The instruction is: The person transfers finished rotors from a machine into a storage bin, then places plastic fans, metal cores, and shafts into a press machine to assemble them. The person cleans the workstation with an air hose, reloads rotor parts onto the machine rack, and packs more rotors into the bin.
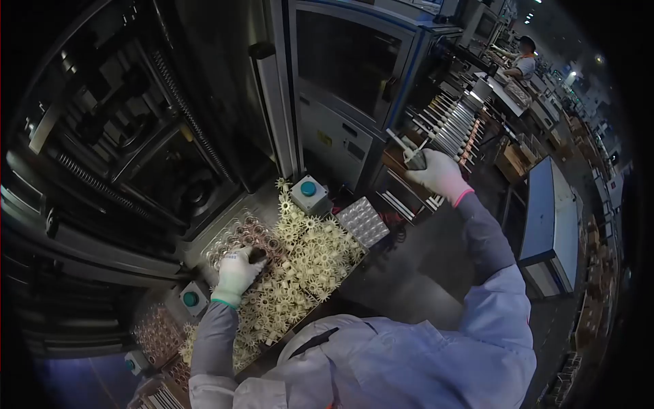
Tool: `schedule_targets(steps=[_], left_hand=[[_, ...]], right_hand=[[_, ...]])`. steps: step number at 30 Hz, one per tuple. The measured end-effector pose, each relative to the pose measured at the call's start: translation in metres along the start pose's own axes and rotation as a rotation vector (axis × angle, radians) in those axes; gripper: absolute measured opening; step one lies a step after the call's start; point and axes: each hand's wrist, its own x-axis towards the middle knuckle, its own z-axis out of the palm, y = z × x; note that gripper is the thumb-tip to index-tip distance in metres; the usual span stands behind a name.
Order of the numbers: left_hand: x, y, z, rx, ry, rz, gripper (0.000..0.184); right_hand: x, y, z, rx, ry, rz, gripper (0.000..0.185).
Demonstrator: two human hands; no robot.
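My right hand [437, 176], in a white glove with a pink cuff, grips a metal shaft with a thick grey core [414, 159] beside the rack. My left hand [237, 274], gloved in white with a green cuff, is over small copper-coloured rings [251, 233] in a clear tray. Its fingers are curled at a small dark spot; what they hold, if anything, is unclear. Just right of that hand lies a large heap of cream-coloured, star-shaped plastic parts [300, 262].
Teal push buttons sit on a grey box [308, 192] and another box [193, 298]. A clear moulded tray [363, 222] lies by the heap. Shafts [458, 126] line a rack. Machinery [136, 129] fills the left; a cabinet [347, 75] stands ahead. A person [524, 63] works far right.
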Motion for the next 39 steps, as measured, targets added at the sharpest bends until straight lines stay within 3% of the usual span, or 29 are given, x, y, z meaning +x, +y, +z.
schedule_targets(steps=[2,6,8,9,12,14,17,18,19,21,22,23,25,26,27,29,31,33,34,36,37,39], left_hand=[[0.0,0.012,-0.008,0.161,-0.039,-0.003,0.038],[0.004,0.016,-0.003,0.193,-0.028,-0.064,0.04],[-0.005,0.026,-0.01,0.148,0.006,-0.057,0.038],[-0.007,0.021,-0.005,0.098,0.027,-0.055,0.038],[-0.012,0.016,0.004,0.129,0.095,-0.112,0.034],[-0.007,0.019,-0.006,-0.412,0.133,-0.376,0.028],[0.043,-0.003,-0.045,-0.509,0.425,-0.564,0.023],[0.063,-0.019,-0.057,-0.478,0.509,-0.538,0.029],[0.089,-0.056,-0.063,-0.209,0.584,-0.545,0.038],[0.127,-0.071,-0.083,-0.124,0.536,-0.677,0.042],[0.142,-0.102,-0.073,0.175,0.587,-0.62,0.048],[0.156,-0.115,-0.074,0.174,0.589,-0.623,0.048],[0.179,-0.123,-0.084,0.336,0.411,-0.617,0.062],[0.187,-0.121,-0.091,0.271,0.278,-0.763,0.06],[0.187,-0.137,-0.083,0.264,0.276,-0.78,0.06],[0.188,-0.183,-0.067,0.145,0.4,-0.654,0.061],[0.189,-0.163,-0.06,0.214,0.525,-0.762,0.061],[0.179,-0.118,-0.062,0.235,0.462,-0.83,0.052],[0.172,-0.1,-0.066,0.227,0.471,-0.833,0.052],[0.152,-0.071,-0.075,0.787,-0.04,-0.558,0.041],[0.13,-0.067,-0.074,0.925,-0.031,-0.346,0.038],[0.124,-0.079,-0.06,0.934,0.029,-0.33,0.04]], right_hand=[[0.025,0.03,-0.004,-0.11,0.025,0.065,0.054],[0.043,0.058,0.001,-0.348,0.047,0.096,0.057],[0.036,0.055,0.001,-0.487,0.357,0.011,0.051],[0.033,0.052,0.006,-0.385,0.469,0.047,0.048],[0.026,0.072,0.051,-0.061,0.722,-0.239,0.04],[0.017,0.057,0.085,0.206,0.587,-0.4,0.035],[-0.008,0.017,0.131,0.444,0.365,-0.49,0.034],[-0.012,0.008,0.142,0.476,0.282,-0.498,0.034],[-0.013,0.003,0.151,0.516,0.2,-0.49,0.034],[-0.015,-0.009,0.16,0.614,0.075,-0.436,0.033],[-0.013,-0.006,0.169,0.606,0.06,-0.431,0.031],[-0.012,-0.002,0.179,0.596,0.043,-0.424,0.029],[-0.014,0.005,0.188,0.578,0.029,-0.443,0.028],[-0.015,0.009,0.191,0.598,-0.024,-0.406,0.028],[-0.016,0.014,0.195,0.617,-0.08,-0.371,0.028],[-0.021,0.022,0.201,0.616,-0.055,-0.383,0.027],[-0.025,0.021,0.202,0.739,-0.144,-0.189,0.026],[-0.028,0.021,0.208,0.702,-0.136,-0.255,0.026],[-0.025,0.021,0.208,0.665,-0.118,-0.32,0.026],[-0.021,0.013,0.198,0.633,-0.103,-0.383,0.024],[-0.022,0.009,0.197,0.607,-0.095,-0.428,0.022],[-0.021,0.004,0.206,0.611,-0.134,-0.399,0.024]])
